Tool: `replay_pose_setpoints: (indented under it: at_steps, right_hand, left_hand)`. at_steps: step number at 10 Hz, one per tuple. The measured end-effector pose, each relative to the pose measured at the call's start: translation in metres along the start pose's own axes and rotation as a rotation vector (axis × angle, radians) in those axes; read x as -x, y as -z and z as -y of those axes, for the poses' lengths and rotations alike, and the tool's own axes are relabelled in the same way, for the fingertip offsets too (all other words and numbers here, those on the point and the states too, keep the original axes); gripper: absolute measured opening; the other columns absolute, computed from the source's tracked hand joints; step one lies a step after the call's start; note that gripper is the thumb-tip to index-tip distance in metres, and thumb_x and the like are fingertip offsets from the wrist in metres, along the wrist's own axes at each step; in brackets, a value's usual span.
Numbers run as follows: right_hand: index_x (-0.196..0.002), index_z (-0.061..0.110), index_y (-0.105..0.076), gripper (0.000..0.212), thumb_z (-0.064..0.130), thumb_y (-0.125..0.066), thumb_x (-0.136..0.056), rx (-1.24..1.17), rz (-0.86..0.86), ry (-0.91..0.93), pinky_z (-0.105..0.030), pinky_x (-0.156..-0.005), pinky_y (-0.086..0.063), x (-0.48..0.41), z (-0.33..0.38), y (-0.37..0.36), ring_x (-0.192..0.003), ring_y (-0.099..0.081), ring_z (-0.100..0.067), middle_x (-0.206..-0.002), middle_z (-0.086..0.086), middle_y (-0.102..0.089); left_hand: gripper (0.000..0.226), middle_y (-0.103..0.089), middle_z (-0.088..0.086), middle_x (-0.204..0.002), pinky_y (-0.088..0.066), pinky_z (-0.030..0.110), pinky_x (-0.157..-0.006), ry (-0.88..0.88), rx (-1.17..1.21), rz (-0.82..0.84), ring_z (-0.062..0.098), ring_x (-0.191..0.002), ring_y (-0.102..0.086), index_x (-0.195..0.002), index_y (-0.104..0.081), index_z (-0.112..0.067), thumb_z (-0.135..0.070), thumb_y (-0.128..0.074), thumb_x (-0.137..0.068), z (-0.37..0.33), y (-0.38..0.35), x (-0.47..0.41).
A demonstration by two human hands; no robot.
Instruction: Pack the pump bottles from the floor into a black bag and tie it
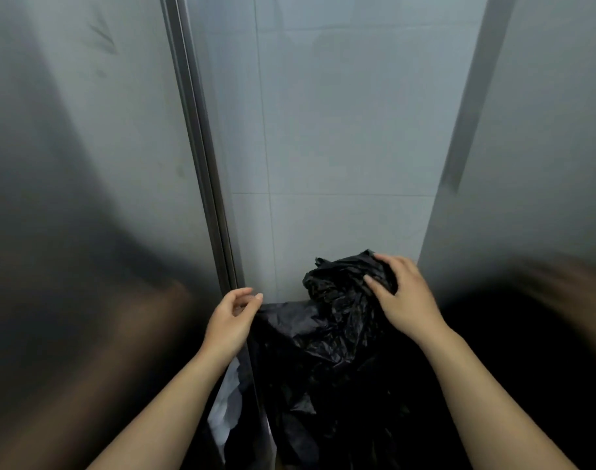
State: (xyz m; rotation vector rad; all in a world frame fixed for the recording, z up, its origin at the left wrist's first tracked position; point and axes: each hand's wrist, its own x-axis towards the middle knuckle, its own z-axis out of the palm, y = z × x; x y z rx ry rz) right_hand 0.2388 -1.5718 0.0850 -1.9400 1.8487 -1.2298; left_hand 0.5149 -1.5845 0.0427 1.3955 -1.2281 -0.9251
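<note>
The black bag (pixel 327 337) sits crumpled between my arms before a tiled wall (pixel 330 137), its bunched top gripped in my right hand (pixel 403 295), its near edge pinched by my left hand (pixel 232 317).

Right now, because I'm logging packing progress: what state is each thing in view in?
black bag: crumpled, loose, no knot visible; contents hidden.
left hand: pinches the bag's edge.
right hand: grips the bag's bunched top.
</note>
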Motion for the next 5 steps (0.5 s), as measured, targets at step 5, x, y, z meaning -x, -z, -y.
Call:
replay_pose_setpoints:
  at_steps: [5]
  right_hand:
    - [-0.14, 0.02, -0.038, 0.065, 0.046, -0.061, -0.085, 0.119, 0.057, -0.028, -0.036, -0.11, -0.029, 0.063, 0.068, 0.037, -0.137, -0.03, -0.023, -0.15, -0.003, -0.03]
  left_hand:
    - [0.044, -0.059, -0.014, -0.113, -0.039, 0.023, -0.09, -0.254, -0.416, 0.114, -0.002, -0.103, -0.047, -0.115, -0.06, -0.031, -0.056, -0.06, -0.078, -0.041, 0.03, 0.08]
